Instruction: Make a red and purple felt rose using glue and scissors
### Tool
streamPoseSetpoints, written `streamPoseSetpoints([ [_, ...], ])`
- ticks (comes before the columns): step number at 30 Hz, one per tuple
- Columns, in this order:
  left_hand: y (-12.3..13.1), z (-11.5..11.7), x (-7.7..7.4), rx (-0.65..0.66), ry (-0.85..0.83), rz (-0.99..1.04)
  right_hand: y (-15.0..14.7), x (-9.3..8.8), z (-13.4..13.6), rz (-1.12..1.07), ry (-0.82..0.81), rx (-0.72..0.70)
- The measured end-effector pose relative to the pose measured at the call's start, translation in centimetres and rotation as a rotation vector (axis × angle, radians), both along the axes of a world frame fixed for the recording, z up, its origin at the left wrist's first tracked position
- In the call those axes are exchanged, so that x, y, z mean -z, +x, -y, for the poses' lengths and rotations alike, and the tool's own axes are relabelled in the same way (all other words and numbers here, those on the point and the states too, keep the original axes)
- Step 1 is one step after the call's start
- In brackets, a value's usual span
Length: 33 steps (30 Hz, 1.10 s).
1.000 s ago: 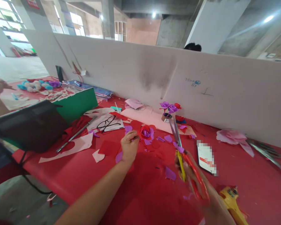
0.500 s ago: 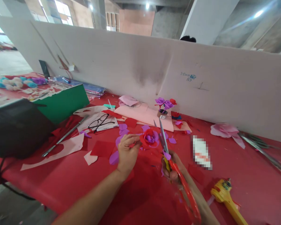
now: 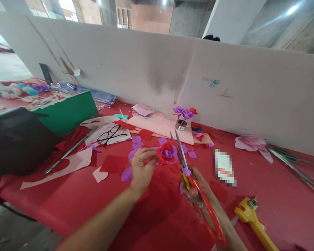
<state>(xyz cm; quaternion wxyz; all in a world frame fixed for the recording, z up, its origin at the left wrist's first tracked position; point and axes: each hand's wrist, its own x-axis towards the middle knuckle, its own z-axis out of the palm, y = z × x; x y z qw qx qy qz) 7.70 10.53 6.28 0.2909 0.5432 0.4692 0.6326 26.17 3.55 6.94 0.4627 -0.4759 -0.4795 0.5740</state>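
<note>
My left hand (image 3: pixel 141 169) is closed in a pinch on a small red felt piece, just left of a red and purple felt rose (image 3: pixel 167 152) lying on the red table (image 3: pixel 157 216). My right hand (image 3: pixel 193 184) grips red-handled scissors (image 3: pixel 196 184), blades slightly apart and pointing up and away beside the rose. A purple scrap (image 3: pixel 185 171) clings to the blades near my fingers. Purple and red felt petals (image 3: pixel 136 140) lie scattered around both hands.
A yellow glue gun (image 3: pixel 253 221) lies at the right front, a phone (image 3: pixel 224 167) beside it. Black glasses (image 3: pixel 111 134), a long metal rod (image 3: pixel 68 152), a green box (image 3: pixel 68 113), a dark laptop lid (image 3: pixel 18 139), a tape roll holding small flowers (image 3: pixel 183 118) and a pink flower (image 3: pixel 251 143) crowd the table before a white partition (image 3: pixel 199 80).
The view shifted so the hands sit closer to the rose. My right hand brought the scissors leftward toward it. My left hand keeps its pinch beside the rose.
</note>
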Motion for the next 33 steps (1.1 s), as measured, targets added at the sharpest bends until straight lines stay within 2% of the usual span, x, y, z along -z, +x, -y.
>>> streamPoseSetpoints([
  [3,0.0,0.0,-0.1,0.007,-0.001,0.007,-0.3,-0.5,0.1,-0.101,-0.057,0.038],
  [10,-0.1,-0.1,-0.2,0.013,-0.023,0.017,-0.5,-1.1,0.1,-0.138,-0.087,0.063],
  [19,-0.2,-0.1,0.0,0.018,-0.025,0.009,-0.3,-1.2,0.2,-0.059,-0.065,0.052],
  [33,-0.2,-0.2,-0.2,-0.001,-0.013,0.003,-0.1,0.5,0.0,-0.038,-0.022,0.042],
])
